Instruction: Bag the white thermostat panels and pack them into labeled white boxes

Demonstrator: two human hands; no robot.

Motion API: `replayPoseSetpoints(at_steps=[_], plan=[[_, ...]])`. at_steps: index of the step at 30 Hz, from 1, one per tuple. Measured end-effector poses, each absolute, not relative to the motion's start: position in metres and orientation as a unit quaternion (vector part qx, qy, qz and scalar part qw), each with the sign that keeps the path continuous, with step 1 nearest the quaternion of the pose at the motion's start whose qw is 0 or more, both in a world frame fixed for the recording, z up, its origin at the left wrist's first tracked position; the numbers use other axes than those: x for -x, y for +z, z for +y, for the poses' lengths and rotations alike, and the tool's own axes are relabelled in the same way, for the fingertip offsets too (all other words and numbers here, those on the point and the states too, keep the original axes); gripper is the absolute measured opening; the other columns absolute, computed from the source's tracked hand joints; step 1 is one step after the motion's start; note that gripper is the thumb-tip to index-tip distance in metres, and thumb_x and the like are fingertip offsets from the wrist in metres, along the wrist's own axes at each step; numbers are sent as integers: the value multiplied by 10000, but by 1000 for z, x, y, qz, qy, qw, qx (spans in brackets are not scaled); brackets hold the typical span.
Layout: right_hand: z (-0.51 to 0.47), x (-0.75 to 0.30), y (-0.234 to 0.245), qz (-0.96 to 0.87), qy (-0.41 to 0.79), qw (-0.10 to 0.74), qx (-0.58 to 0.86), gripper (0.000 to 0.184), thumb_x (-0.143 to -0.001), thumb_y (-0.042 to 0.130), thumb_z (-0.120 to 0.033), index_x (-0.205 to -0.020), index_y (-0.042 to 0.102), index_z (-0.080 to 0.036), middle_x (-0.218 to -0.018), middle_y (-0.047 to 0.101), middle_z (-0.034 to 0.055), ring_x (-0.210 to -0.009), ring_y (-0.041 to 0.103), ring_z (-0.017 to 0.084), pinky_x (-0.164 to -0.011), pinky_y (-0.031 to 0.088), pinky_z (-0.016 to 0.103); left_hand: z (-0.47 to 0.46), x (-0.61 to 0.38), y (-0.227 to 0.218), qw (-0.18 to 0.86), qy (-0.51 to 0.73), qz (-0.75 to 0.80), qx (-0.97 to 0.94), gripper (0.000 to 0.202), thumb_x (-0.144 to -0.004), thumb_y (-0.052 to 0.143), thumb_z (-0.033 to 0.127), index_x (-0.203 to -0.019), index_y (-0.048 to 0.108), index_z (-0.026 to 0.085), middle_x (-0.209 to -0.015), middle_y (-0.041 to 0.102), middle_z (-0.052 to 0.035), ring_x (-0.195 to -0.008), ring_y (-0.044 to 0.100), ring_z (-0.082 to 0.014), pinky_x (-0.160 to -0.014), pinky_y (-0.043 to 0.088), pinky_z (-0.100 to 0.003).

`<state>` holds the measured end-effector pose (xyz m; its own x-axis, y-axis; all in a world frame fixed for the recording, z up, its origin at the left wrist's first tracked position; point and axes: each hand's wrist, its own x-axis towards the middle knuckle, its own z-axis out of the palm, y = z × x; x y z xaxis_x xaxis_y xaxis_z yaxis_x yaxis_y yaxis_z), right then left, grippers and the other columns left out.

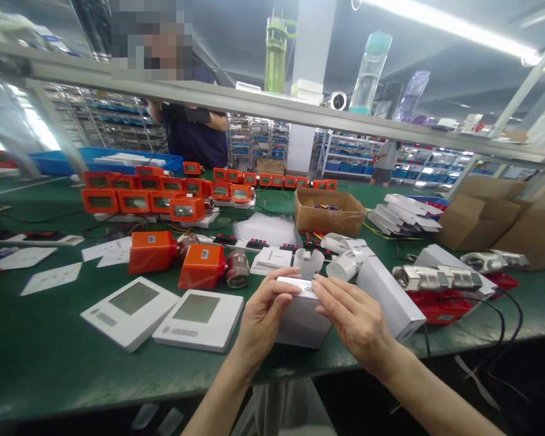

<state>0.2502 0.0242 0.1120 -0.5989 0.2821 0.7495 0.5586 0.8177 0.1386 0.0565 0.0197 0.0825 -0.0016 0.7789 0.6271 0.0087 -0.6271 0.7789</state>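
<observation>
A white box point(303, 324) stands at the table's front edge, between my two hands. My left hand point(266, 309) grips its left upper edge, fingers bent over the top and the thumb in front. On the other side my right hand point(352, 315) presses its closed fingers on the top right corner. A small printed label point(309, 289) shows on the top face between the fingertips. To the left lie two white panels with grey screens, one display panel point(197, 320) overlapping the other panel point(129, 312). Another white box point(388, 297) leans just right of my right hand.
Orange detector housings point(202, 266) with metal fittings stand left, with more rows behind. A cardboard box point(329, 212) sits at mid-table. Silver fittings on red units point(440, 306) and open brown cartons point(476, 218) lie right. Bottles stand on the overhead shelf point(254, 100); a person stands behind it.
</observation>
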Motion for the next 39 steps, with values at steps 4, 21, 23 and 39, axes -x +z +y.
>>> replayPoseSetpoints(at_steps=[4,21,23,39], plan=[[25,-247,113,-870,-167,391,250,329,-895,561,-135,-1219,565,-74,-1164,646,146,-1099,583,226,-954,507,357,16,-62,73,289,626,383,-614,299,-919,487,352,-1204,516,266,-1311,520,-45,-1238,465,-209,-1073,325,-377],[-80,-296,75,-645,37,322,692,169,-760,623,-286,-796,469,-226,-723,571,16,-640,594,209,-572,489,317,-4,-111,31,309,434,416,-736,581,-912,456,375,-1438,210,371,-1568,38,-11,-1428,150,-278,-1114,307,-491],[-77,-295,58,-620,38,354,699,156,-786,616,-265,-840,476,-223,-771,598,26,-687,624,215,-622,499,314,-2,-121,34,306,418,411,-750,606,-908,461,372,-1447,184,371,-1571,-6,-4,-1433,123,-284,-1120,288,-502],[-40,-299,51,-568,-43,251,782,148,-876,587,-304,-876,563,-158,-833,685,109,-695,693,269,-567,496,320,20,-184,27,380,360,360,-773,716,-889,506,364,-1471,92,321,-1564,83,-65,-1415,202,-256,-1088,353,-440]])
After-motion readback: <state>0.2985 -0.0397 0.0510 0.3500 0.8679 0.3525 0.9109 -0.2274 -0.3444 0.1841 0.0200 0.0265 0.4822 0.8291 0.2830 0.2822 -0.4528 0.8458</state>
